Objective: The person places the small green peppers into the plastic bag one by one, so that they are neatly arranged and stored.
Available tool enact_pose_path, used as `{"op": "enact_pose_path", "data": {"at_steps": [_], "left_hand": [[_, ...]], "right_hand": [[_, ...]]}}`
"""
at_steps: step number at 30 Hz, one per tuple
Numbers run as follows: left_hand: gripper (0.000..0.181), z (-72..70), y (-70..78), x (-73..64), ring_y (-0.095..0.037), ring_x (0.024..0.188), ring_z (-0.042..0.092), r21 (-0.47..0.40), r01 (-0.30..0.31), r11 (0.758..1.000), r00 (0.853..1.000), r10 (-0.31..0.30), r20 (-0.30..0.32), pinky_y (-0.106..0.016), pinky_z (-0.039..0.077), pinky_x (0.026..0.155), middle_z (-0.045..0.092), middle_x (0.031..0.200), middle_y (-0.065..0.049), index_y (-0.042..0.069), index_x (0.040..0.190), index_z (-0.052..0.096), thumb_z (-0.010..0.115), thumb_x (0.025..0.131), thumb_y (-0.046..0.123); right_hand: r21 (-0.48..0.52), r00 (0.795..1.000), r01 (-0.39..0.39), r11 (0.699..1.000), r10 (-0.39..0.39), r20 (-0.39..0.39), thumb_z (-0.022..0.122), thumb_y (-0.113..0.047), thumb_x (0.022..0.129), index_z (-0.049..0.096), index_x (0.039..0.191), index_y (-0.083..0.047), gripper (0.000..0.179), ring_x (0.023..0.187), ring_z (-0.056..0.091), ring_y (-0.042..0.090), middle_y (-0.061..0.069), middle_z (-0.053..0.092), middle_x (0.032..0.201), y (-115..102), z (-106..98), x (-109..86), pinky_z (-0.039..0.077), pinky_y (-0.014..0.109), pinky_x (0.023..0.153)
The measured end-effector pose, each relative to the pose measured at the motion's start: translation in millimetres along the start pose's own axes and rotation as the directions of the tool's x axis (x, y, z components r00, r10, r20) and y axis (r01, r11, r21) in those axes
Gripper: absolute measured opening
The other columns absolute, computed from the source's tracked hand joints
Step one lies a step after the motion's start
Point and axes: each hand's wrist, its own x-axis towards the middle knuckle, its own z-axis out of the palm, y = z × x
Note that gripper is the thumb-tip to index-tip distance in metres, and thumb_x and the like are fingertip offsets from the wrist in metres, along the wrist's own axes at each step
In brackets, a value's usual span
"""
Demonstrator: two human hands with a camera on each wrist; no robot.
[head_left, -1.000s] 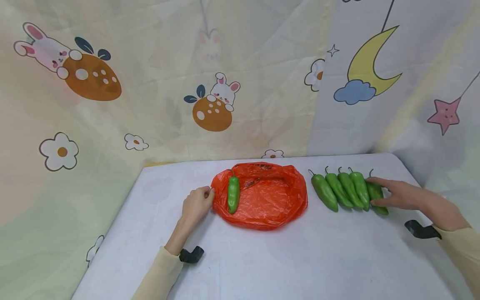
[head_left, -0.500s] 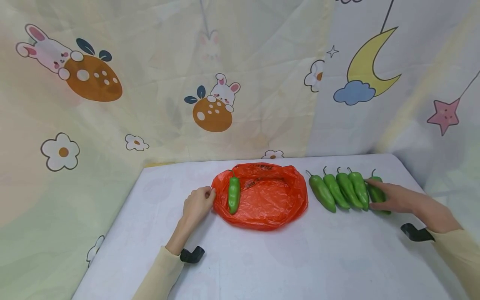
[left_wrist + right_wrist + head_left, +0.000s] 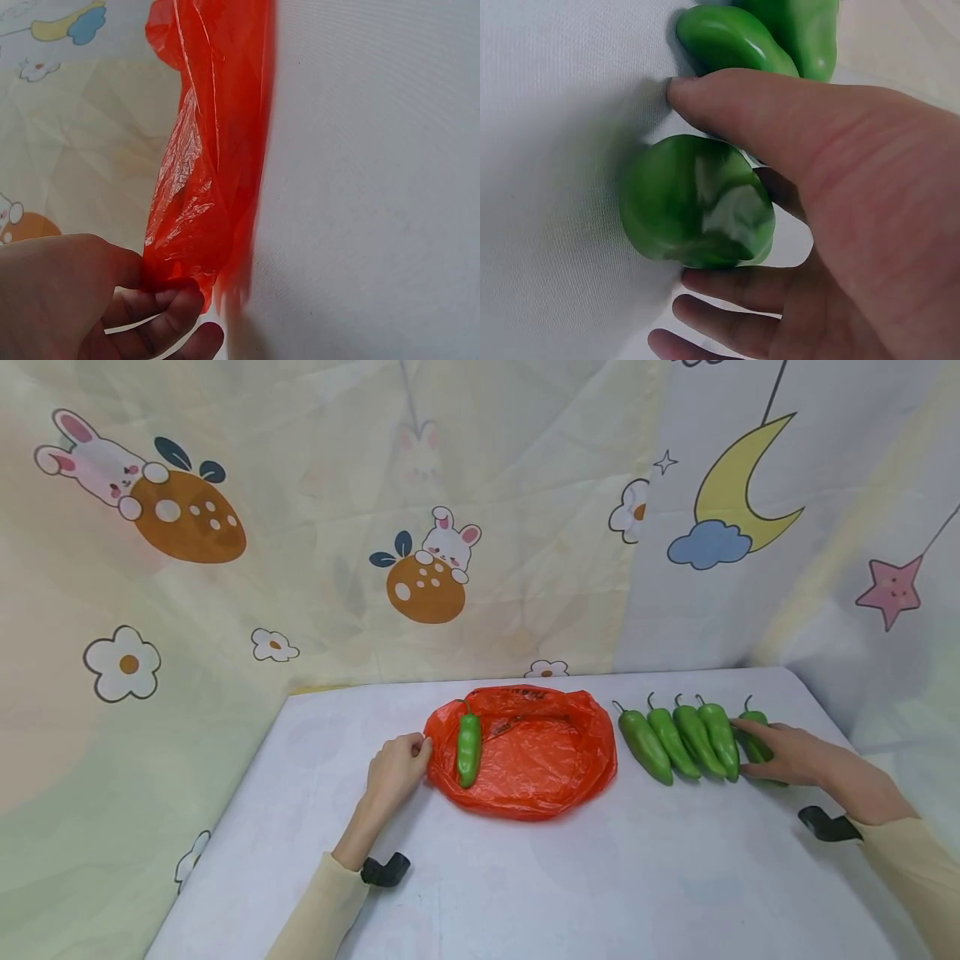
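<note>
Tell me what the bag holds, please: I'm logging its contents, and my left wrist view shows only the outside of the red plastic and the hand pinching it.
Observer: The head view shows one green chili pepper inside the red plastic bag, on the side nearest the left hand.
Operator: Thanks. What am I missing over on the right?
Observer: The right hand straddles another pepper; the right wrist view shows a gap between that pepper and the thumb.
Operator: Any others?
Observer: Yes, four more green chili peppers lie side by side between the bag and that hand.
</note>
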Motion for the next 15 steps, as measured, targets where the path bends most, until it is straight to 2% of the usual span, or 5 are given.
{"op": "enact_pose_path", "data": {"at_steps": [9, 15], "left_hand": [[0.033, 1.6, -2.0, 1.5, -0.015, 0.053, 0.048, -0.010, 0.001, 1.000, 1.000, -0.001, 0.015, -0.027, 0.035, 0.048, 0.055, 0.058, 0.001, 0.015, 0.074, 0.063, 0.053, 0.101, 0.030], [0.032, 2.3, -2.7, 2.8, -0.016, 0.054, 0.049, -0.015, 0.010, 1.000, 1.000, -0.010, 0.023, -0.027, 0.035, 0.049, 0.055, 0.058, 0.000, 0.015, 0.075, 0.064, 0.053, 0.100, 0.031]], "right_hand": [[-0.027, 1.000, 0.007, 1.000, -0.007, -0.001, 0.079, -0.029, 0.080, 0.044, 0.134, 0.007, 0.074, 0.091, 0.061, 0.044, 0.036, 0.059, 0.106, 0.8, -2.5, -0.9, 0.051, 0.060, 0.078], [-0.016, 1.000, 0.005, 1.000, -0.005, 0.006, 0.080, -0.029, 0.079, 0.045, 0.135, 0.007, 0.074, 0.089, 0.061, 0.041, 0.033, 0.060, 0.104, 1.6, -3.7, -0.9, 0.051, 0.059, 0.077]]}}
